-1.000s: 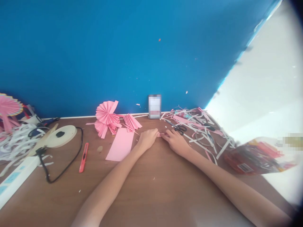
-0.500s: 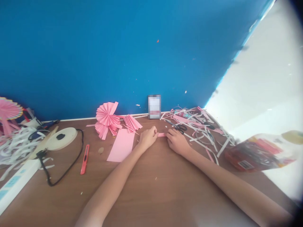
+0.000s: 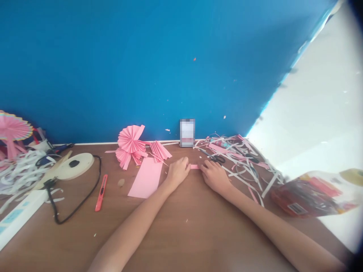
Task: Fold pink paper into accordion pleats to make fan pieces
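Note:
My left hand (image 3: 178, 172) and my right hand (image 3: 214, 174) rest on the brown table (image 3: 181, 226), fingers curled. Between them they pinch a narrow folded pink paper strip (image 3: 195, 166), one hand on each end. A flat pink paper sheet (image 3: 145, 177) lies just left of my left hand. Behind it sit several pleated pink paper fans (image 3: 131, 144) near the blue wall.
Black scissors (image 3: 217, 159) lie in a heap of paper strips (image 3: 241, 158) beyond my right hand. A red utility knife (image 3: 101, 187), a tape roll (image 3: 74, 165), a black cable (image 3: 76, 200) and a white power strip (image 3: 17, 217) lie left. A plastic bag (image 3: 312, 192) sits right.
My hands have drawn slightly apart, so more of the pink strip shows between them. The view has tilted a little; nothing else has moved.

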{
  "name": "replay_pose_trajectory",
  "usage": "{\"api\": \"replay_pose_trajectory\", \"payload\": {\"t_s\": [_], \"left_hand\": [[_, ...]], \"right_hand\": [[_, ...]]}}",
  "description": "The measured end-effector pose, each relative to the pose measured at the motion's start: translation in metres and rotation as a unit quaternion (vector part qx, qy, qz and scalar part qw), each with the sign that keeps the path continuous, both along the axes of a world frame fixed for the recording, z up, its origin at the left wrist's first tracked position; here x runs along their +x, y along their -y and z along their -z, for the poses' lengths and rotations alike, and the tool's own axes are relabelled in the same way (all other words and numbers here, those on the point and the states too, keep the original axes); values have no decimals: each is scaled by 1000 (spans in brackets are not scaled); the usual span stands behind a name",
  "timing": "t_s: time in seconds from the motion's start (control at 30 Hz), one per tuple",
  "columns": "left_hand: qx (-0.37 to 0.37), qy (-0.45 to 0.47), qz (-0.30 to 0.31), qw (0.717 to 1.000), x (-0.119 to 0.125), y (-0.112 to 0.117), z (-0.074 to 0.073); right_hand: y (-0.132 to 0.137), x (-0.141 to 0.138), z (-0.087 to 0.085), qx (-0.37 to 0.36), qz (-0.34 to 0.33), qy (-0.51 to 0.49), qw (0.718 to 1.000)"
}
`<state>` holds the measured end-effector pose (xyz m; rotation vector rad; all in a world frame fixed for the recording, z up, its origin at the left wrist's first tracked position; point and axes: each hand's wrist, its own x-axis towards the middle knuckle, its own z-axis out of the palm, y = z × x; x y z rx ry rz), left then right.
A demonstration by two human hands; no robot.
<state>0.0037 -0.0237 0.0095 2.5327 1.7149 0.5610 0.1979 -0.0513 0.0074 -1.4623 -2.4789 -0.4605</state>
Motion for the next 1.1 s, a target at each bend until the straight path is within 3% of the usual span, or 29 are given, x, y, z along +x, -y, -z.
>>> {"api": "replay_pose_trajectory", "payload": {"t_s": [0.4, 0.77, 1.1], "left_hand": [[57, -32, 51, 997, -1, 2, 1], [-24, -55, 16, 998, 1, -1, -5], [-17, -68, 31, 997, 1, 2, -5]], "right_hand": [[1, 0, -1, -7, -3, 12, 1000], [4, 2, -2, 16, -10, -28, 999], [2, 2, 0, -8, 26, -33, 999]]}}
